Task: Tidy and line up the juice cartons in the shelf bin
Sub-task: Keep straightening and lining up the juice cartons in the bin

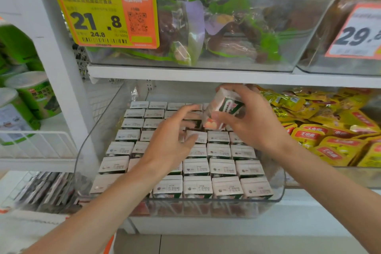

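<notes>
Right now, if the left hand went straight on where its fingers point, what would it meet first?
Probably the carton held by the right hand, just ahead of the left hand; depth is unclear, so it could pass beneath.

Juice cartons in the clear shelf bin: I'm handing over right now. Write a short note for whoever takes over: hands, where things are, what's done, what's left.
Right hand: grips one carton, lifted and tilted above the middle of the bin.
Left hand: open, fingers spread over the cartons in the middle; whether it touches them is unclear.
Done: the front rows stand upright in straight lines.
Left: set the held carton down into the middle rows, then square up the cartons under the hands.
</notes>
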`<action>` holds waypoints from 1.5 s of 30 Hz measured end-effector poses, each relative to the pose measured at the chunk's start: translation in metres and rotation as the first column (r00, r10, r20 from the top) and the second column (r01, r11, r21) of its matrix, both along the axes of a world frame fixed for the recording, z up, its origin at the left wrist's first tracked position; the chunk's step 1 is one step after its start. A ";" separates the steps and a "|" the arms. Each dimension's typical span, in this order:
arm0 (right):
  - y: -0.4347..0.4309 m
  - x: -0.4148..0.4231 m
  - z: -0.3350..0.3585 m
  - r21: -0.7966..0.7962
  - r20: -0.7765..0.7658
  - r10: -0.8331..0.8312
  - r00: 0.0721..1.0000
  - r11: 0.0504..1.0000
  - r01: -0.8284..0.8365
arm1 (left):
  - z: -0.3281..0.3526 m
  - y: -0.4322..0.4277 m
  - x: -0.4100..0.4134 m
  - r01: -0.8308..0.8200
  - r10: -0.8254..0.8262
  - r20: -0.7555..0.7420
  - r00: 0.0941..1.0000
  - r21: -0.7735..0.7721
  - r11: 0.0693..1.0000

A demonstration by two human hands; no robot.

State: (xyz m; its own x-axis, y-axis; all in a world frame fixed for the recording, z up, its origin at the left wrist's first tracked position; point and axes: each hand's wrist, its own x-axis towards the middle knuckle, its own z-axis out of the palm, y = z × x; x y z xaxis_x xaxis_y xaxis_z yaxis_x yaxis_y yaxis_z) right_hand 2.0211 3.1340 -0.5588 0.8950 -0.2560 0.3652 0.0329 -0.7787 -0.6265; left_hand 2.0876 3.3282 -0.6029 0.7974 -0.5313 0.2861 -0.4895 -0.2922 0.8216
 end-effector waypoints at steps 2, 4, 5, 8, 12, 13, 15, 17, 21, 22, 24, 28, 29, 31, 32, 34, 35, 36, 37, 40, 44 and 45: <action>-0.008 0.004 -0.001 -0.196 -0.007 -0.057 0.998 0.979 0.055 | 0.002 -0.012 0.014 -0.060 0.058 0.062 0.996 0.034 0.998; -0.016 0.008 -0.002 -0.327 -0.021 -0.105 0.994 0.941 0.092 | 0.006 -0.027 0.027 -0.082 0.067 0.143 0.987 0.101 0.991; -0.020 0.009 -0.003 -0.376 -0.019 -0.118 0.993 0.921 0.103 | 0.008 -0.035 0.033 -0.077 0.051 0.180 0.982 0.140 0.987; -0.028 0.014 -0.001 -0.463 -0.019 -0.136 0.991 0.879 0.111 | 0.008 -0.056 0.047 -0.051 -0.033 0.285 0.958 0.283 0.958; -0.027 0.017 -0.004 -0.539 -0.021 -0.101 0.995 0.839 0.073 | 0.008 -0.074 0.063 -0.039 -0.118 0.330 0.937 0.430 0.902; -0.028 0.017 -0.004 -0.551 -0.019 -0.100 0.995 0.831 0.074 | 0.009 -0.076 0.067 -0.024 -0.140 0.328 0.934 0.450 0.893; -0.031 0.018 -0.005 -0.581 -0.019 -0.110 0.994 0.810 0.079 | 0.012 -0.079 0.076 0.007 -0.197 0.324 0.925 0.505 0.863; -0.031 0.019 -0.005 -0.613 -0.018 -0.119 0.993 0.786 0.083 | 0.016 -0.081 0.084 0.033 -0.256 0.320 0.912 0.565 0.824; -0.029 0.019 -0.005 -0.649 -0.012 -0.118 0.993 0.756 0.082 | 0.024 -0.089 0.096 0.063 -0.332 0.283 0.900 0.670 0.740; -0.029 0.018 -0.004 -0.649 -0.005 -0.120 0.993 0.756 0.088 | 0.026 -0.092 0.098 0.077 -0.347 0.265 0.900 0.686 0.724; -0.029 0.019 -0.005 -0.648 0.006 -0.122 0.993 0.756 0.097 | 0.029 -0.095 0.100 0.112 -0.368 0.225 0.902 0.702 0.703; -0.030 0.019 -0.007 -0.621 0.017 -0.111 0.994 0.777 0.098 | 0.032 -0.092 0.101 0.165 -0.387 0.191 0.902 0.675 0.719; -0.031 0.019 -0.007 -0.600 0.028 -0.104 0.994 0.793 0.100 | 0.032 -0.089 0.101 0.173 -0.378 0.185 0.907 0.655 0.735; -0.033 0.018 -0.007 -0.544 0.058 -0.096 0.994 0.832 0.112 | 0.030 -0.080 0.101 0.190 -0.359 0.169 0.918 0.606 0.772; -0.034 0.017 -0.007 -0.513 0.071 -0.097 0.993 0.850 0.119 | 0.028 -0.075 0.100 0.197 -0.350 0.162 0.923 0.580 0.790; -0.037 0.017 -0.008 -0.473 0.086 -0.114 0.990 0.870 0.142 | 0.023 -0.062 0.098 0.208 -0.338 0.170 0.926 0.519 0.829; -0.038 0.016 -0.009 -0.463 0.094 -0.127 0.987 0.872 0.156 | 0.020 -0.056 0.096 0.212 -0.331 0.177 0.927 0.481 0.851; -0.039 0.016 -0.009 -0.453 0.105 -0.133 0.986 0.876 0.167 | 0.018 -0.050 0.093 0.216 -0.319 0.172 0.932 0.444 0.870; -0.040 0.015 -0.009 -0.440 0.116 -0.133 0.984 0.882 0.171 | 0.015 -0.046 0.089 0.221 -0.304 0.149 0.941 0.411 0.885; -0.042 0.014 -0.009 -0.415 0.115 -0.116 0.987 0.897 0.154 | 0.007 -0.038 0.073 0.225 -0.257 0.066 0.964 0.311 0.923; -0.041 0.015 -0.007 -0.432 0.095 -0.111 0.989 0.891 0.142 | 0.009 -0.032 0.054 0.143 -0.154 0.090 0.984 0.117 0.983; -0.041 0.015 -0.006 -0.435 0.093 -0.107 0.990 0.890 0.137 | 0.012 -0.030 0.049 0.121 -0.124 0.092 0.988 0.039 0.992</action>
State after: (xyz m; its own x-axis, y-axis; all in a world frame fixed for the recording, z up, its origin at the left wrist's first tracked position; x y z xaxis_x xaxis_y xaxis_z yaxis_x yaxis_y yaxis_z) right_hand 2.0362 3.0928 -0.5649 0.8377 -0.1615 0.5217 -0.0515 -0.9744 -0.2190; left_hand 2.1371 3.2982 -0.5908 0.6961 -0.6335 0.3378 -0.5981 -0.2516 0.7609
